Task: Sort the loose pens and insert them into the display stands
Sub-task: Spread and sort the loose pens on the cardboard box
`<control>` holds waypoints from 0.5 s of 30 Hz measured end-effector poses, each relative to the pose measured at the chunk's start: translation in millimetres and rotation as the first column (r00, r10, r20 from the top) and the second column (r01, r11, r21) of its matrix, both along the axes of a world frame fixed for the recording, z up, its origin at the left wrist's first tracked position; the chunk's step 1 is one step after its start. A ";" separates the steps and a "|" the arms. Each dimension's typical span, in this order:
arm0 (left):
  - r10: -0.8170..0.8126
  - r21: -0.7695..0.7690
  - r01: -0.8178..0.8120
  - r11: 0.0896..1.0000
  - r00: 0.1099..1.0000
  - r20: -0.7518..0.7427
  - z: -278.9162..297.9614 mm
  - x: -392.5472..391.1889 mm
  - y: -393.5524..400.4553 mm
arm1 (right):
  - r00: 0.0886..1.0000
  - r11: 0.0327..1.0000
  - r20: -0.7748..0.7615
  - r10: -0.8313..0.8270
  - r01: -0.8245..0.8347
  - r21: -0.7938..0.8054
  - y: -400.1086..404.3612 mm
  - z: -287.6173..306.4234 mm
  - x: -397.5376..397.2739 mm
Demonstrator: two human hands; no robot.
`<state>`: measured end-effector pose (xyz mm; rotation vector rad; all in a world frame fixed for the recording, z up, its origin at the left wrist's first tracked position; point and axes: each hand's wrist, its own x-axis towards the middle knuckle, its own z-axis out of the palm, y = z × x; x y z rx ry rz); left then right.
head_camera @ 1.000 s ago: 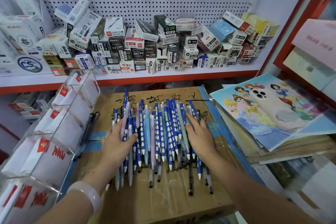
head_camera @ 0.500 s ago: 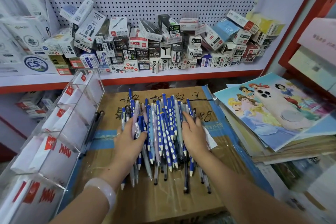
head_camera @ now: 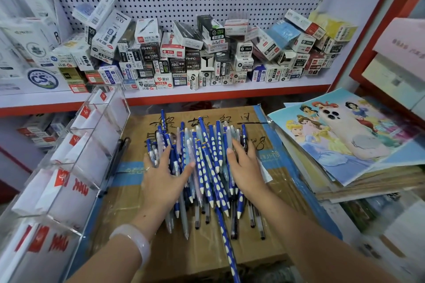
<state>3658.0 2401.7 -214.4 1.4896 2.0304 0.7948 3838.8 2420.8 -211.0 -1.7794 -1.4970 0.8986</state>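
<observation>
The pens [head_camera: 208,167] lie in a loose heap on the cardboard box [head_camera: 257,122] that serves as the surface, in front of the shelf [head_camera: 230,93]. The left hand [head_camera: 164,181] and right hand [head_camera: 245,169] rest flat on either flank of the heap, fingers spread and gripping nothing; judged purpose: to crowd the pens into one bundle before sorting. Long axes run mostly away from the person toward the shelf. White tips of the blue spotted pens point back toward the person. One blue pen [head_camera: 226,243] lies apart from the heap, slanting down past the near edge. The clear display stand [head_camera: 76,156] sits just left of the box; its compartments hold white cards, no pens visible.
</observation>
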 end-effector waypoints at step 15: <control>-0.038 0.003 0.038 0.999 0.994 0.098 2.7 -4.8 -1.1 | 0.976 0.998 0.215 0.043 -0.033 -0.049 -3.2 5.6 4.8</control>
